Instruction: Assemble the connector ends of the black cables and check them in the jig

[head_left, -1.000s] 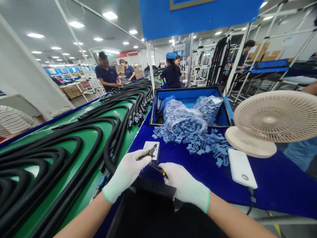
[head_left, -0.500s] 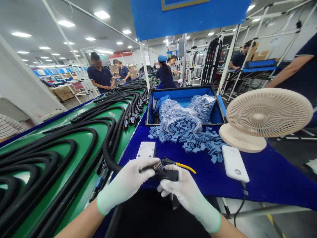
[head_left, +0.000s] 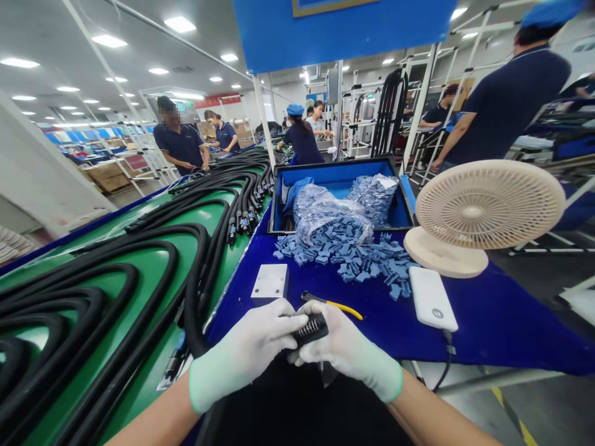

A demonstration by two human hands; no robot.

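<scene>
White knit gloves on both hands, and they've got one little black ribbed part [head_left: 311,329] trapped between them, out in front of the body near the front edge of the blue worktop [head_left: 385,331]. The left hand [head_left: 260,337] is closed on its near end, thumb and fingers pinching; the right hand [head_left: 348,339] is curled round the other end. My guess is the two-ended grip is there to steady it, with the ribbed side turned up so it can be seen.

Yellow-handled cutters [head_left: 344,307] lie just beyond the right hand, probably dropped there to stay within reach. A pale block [head_left: 269,282] sits just past the left hand, and a loose heap of blue clips [head_left: 367,266] spills out in front of the crate [head_left: 334,172], likely kept close for easy picking. Black hoses [head_left: 193,297] loop across the green surface [head_left: 231,263] on the left.

Hard to make out: the gloves cover both ends of the part, so I can't tell whether it's joined to a hose. The cutters' head is partly behind the right glove, and the dark stuff under the hands is cut off at the bottom.
</scene>
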